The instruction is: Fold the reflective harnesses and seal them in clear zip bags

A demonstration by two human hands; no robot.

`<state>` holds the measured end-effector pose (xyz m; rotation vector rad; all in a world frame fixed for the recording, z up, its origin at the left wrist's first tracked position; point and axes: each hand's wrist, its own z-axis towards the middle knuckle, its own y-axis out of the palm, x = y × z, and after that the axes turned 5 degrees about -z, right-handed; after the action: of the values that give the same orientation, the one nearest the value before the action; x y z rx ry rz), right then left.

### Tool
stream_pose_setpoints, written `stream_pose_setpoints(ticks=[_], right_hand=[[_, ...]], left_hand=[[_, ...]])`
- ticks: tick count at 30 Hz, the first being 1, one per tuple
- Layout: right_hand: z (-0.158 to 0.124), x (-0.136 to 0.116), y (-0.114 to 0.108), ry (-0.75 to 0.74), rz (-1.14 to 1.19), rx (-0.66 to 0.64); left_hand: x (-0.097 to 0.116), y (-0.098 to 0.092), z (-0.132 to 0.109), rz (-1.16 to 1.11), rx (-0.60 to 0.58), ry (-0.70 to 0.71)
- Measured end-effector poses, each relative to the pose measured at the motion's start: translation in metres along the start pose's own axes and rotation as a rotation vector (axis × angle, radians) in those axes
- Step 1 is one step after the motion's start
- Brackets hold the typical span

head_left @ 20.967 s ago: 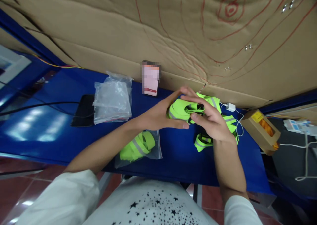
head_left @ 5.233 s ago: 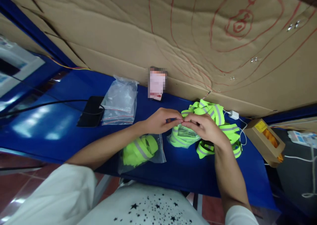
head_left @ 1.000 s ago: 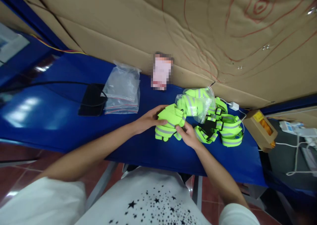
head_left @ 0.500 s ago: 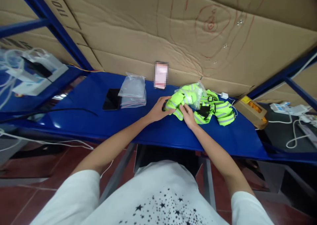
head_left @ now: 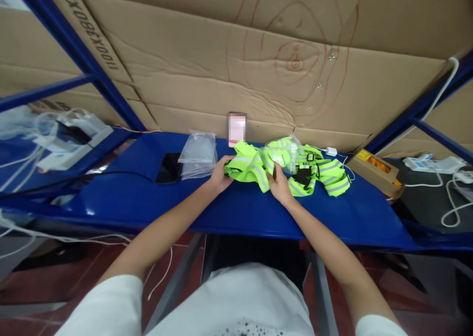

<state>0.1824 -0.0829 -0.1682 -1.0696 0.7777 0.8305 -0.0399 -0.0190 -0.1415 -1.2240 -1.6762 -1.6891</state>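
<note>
Between my hands is a neon-yellow reflective vest with silvery stripes, partly unfolded above the blue table. My left hand is closed on its left end, the fingers partly hidden by the fabric. At its right end my right hand pinches the edge. Just behind my right hand lies a clear plastic bag with neon-yellow fabric in it. More neon-yellow straps with grey stripes and black buckles lie to the right of that hand.
Left of my hands are a stack of clear zip bags and a black phone. A lit phone leans against the cardboard wall. An open cardboard box stands at right; power strips and cables lie at left.
My left hand has moved left, away from my right hand, and the vest is spread wider between them. The head view has tilted up slightly.
</note>
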Motion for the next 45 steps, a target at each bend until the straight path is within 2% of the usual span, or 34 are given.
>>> stream_pose_setpoints(ticks=[2, 5, 9, 14, 17, 20, 22, 24, 25, 27, 29, 31, 32, 34, 35, 37, 39, 41, 43, 45], right_hand=[[-0.003, -0.004, -0.001, -0.102, -0.113, 0.003], [-0.009, -0.018, -0.007, -0.365, -0.343, 0.017], [-0.014, -0.034, -0.018, -0.582, -0.373, 0.001], [-0.01, -0.037, -0.025, -0.621, -0.4, -0.064], [-0.007, -0.038, -0.028, -0.635, -0.484, -0.177], [-0.009, -0.04, -0.027, -0.655, -0.418, -0.308], [-0.009, -0.039, -0.026, -0.582, -0.294, -0.335], [-0.006, -0.038, -0.024, -0.379, -0.133, -0.266], [-0.003, -0.037, -0.024, -0.242, -0.045, -0.222], [0.008, -0.038, -0.024, -0.005, 0.102, -0.188], [0.021, -0.04, -0.023, 0.154, 0.251, -0.285], [0.03, -0.042, -0.02, 0.292, 0.426, -0.415], [0.032, -0.043, -0.017, 0.377, 0.508, -0.458], [0.031, -0.04, -0.011, 0.51, 0.566, -0.463], [0.028, -0.039, -0.007, 0.529, 0.542, -0.438], [0.02, -0.037, -0.003, 0.438, 0.442, -0.352], [0.013, -0.036, -0.004, 0.187, 0.27, -0.265], [0.008, -0.038, -0.006, -0.108, 0.029, -0.196], [0.006, -0.039, -0.008, -0.316, -0.175, -0.159], [0.004, -0.04, -0.008, -0.419, -0.261, -0.159]], left_hand=[[0.002, 0.0, -0.001, -0.028, 0.008, -0.03], [0.004, 0.002, -0.003, -0.043, 0.006, -0.083], [0.004, 0.004, -0.006, -0.04, -0.015, -0.153], [0.004, 0.005, -0.009, 0.026, -0.111, -0.26], [0.004, 0.006, -0.012, 0.064, -0.176, -0.321], [0.003, 0.006, -0.017, 0.093, -0.208, -0.392], [0.001, 0.006, -0.02, 0.124, -0.231, -0.468], [0.002, 0.008, -0.021, 0.185, -0.26, -0.453], [0.003, 0.009, -0.021, 0.229, -0.273, -0.368], [0.007, 0.013, -0.019, 0.331, -0.327, -0.077], [0.013, 0.017, -0.017, 0.456, -0.458, 0.167], [0.016, 0.018, -0.016, 0.587, -0.601, 0.248], [0.017, 0.017, -0.015, 0.642, -0.632, 0.266], [0.017, 0.013, -0.012, 0.723, -0.613, 0.305], [0.016, 0.009, -0.011, 0.751, -0.579, 0.327], [0.014, 0.002, -0.007, 0.785, -0.476, 0.336], [0.012, -0.002, -0.003, 0.729, -0.317, 0.28], [0.01, -0.002, -0.002, 0.599, -0.181, 0.163], [0.009, 0.0, -0.003, 0.481, -0.146, 0.036], [0.007, 0.005, -0.007, 0.411, -0.158, -0.056]])
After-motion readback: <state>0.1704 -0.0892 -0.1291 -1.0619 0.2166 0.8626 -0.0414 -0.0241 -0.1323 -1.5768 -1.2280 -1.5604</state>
